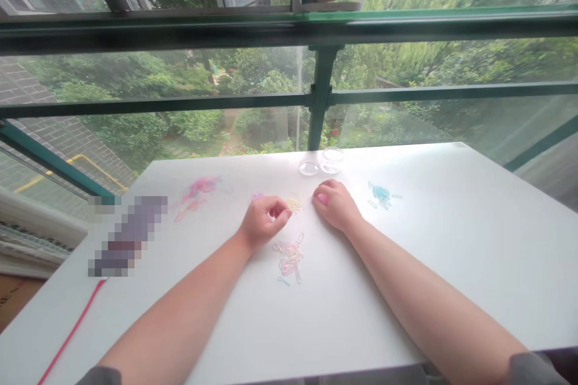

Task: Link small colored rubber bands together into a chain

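Note:
My left hand (265, 219) is curled beside a small pile of yellow paper clips (295, 203). Its thumb and index finger come together in a pinch, and anything between them is too small to make out. A few purple clips (257, 197) show just behind it. To the right of the yellow pile, my right hand (335, 204) rests on the table with its fingers bent under. Whatever those fingers hold is hidden. Between my forearms lies a loose heap of mostly pink and pale paper clips (289, 257), with a blue one (283, 281) at its near edge.
Teal paper clips (380, 194) lie to the right on the white table (343, 313), pink and purple ones (201, 189) to the left. A clear round container (332, 160) and its lid (309, 168) stand at the back. A blurred-out object (130, 234) with a red cord (74, 328) lies far left.

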`<state>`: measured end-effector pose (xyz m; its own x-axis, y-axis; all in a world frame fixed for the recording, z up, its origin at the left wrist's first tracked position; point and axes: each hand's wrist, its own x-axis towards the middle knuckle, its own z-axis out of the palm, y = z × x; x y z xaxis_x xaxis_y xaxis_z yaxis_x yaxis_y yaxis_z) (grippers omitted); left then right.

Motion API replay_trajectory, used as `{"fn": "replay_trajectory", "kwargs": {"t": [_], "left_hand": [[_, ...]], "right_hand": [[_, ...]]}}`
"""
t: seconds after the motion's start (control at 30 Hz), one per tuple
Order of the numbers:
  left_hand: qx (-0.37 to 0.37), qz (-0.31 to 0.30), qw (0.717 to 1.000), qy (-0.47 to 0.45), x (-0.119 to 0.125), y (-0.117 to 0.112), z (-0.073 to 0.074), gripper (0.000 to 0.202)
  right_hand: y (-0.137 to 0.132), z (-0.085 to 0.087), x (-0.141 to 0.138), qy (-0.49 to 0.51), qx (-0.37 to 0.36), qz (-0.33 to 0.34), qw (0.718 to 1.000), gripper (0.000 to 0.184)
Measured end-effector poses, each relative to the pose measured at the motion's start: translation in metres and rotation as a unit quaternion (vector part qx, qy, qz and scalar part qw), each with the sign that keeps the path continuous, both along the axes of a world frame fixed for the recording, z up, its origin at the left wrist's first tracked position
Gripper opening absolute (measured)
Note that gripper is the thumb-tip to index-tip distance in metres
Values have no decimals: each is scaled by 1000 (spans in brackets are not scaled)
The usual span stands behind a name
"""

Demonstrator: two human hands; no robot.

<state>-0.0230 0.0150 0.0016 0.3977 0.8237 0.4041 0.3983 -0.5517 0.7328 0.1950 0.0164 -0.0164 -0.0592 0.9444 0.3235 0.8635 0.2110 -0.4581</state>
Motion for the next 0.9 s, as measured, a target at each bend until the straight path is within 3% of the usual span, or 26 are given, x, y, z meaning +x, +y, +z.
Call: {"fn": "replay_trajectory", "kwargs": {"t": [0.3, 0.47, 0.8, 0.9], "left_hand": [[12, 2, 1000, -2, -3, 1, 0, 19], [18, 5, 1000, 3, -3, 2, 1, 19], [20, 13, 1000, 1, -4, 1, 2, 20], [22, 14, 1000, 3, -4, 2, 1, 20]], "right_hand": [[-4, 3, 6, -4, 7, -52, 999, 21], [-20, 14, 5, -9, 14, -45, 999, 34], [-36, 4, -12, -45, -117, -68, 990, 72], [-34, 5, -12, -39, -123, -68, 989, 77]]}}
